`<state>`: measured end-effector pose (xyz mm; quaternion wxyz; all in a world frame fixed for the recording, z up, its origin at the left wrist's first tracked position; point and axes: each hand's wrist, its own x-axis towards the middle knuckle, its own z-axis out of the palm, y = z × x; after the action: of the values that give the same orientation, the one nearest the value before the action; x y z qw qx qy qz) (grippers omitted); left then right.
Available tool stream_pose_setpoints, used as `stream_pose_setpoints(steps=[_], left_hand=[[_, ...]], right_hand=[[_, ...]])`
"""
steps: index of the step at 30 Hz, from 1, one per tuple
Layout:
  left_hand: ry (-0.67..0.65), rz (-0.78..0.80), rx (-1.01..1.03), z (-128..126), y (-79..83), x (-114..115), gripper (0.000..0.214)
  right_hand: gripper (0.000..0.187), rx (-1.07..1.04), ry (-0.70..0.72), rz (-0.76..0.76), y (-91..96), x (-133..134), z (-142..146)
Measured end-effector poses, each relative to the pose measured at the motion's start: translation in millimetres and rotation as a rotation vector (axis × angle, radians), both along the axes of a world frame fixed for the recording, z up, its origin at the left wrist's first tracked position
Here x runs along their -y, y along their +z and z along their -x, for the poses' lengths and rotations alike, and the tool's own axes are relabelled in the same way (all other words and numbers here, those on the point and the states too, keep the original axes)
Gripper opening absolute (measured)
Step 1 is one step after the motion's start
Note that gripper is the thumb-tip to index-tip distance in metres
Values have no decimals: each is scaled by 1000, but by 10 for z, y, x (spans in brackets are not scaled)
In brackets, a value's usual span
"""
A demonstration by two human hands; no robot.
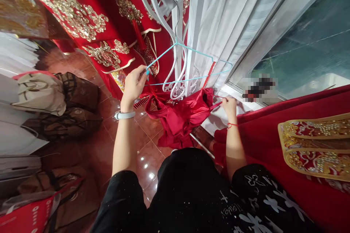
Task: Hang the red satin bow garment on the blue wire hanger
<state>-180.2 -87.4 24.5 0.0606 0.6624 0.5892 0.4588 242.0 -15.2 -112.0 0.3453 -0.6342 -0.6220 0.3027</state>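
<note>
A light blue wire hanger [191,66] hangs from a white ornate metal stand [177,25]. My left hand [135,82] is closed on the hanger's left end. Below the hanger droops a red satin slip dress [182,116]. My right hand [229,104] pinches one thin red strap of that dress, pulled taut toward the hanger's right side. A white band sits on my left wrist and a red string on my right wrist.
Red garments with gold embroidery [90,18] hang behind and at the right [314,145]. Bags [54,98] lie on the brown tiled floor at the left. White curtains [232,18] and a glass window [306,43] stand to the right.
</note>
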Motion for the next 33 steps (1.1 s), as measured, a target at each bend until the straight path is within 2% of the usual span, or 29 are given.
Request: stream_pose_setpoints(steps=[2, 4, 6, 8, 11, 13, 21, 25, 27, 30, 33], left_hand=[[2, 1, -3, 7, -19, -10, 16], [11, -4, -6, 19, -42, -30, 15], [21, -10, -14, 36, -70, -63, 14], [20, -11, -16, 55, -100, -101, 13], [20, -19, -10, 86, -135, -145, 12], [30, -27, -6, 99, -143, -155, 13], [-25, 22, -5, -17, -148, -103, 19], [-4, 12, -9, -78, -208, -82, 23], [25, -2, -19, -91, -229, -76, 26], [61, -27, -38, -112, -222, -31, 28], [115, -107, -60, -142, -225, 135, 38]], right_hand=[[20, -301, -27, -40, 209, -145, -45], [20, -645, 12, -132, 410, -257, -27], [20, -779, 96, -268, 596, -334, 31], [22, -723, 114, -401, 764, -399, 85], [22, -611, -4, -565, 990, -510, 105], [21, -575, -22, -619, 1128, -585, 95], [23, -355, 272, -599, 1598, -741, 292], [10, -190, 365, -582, 1719, -736, 346], [11, -92, 417, -587, 1746, -692, 343], [30, 12, 462, -623, 1755, -587, 363], [50, 46, 457, -696, 1731, -496, 469]])
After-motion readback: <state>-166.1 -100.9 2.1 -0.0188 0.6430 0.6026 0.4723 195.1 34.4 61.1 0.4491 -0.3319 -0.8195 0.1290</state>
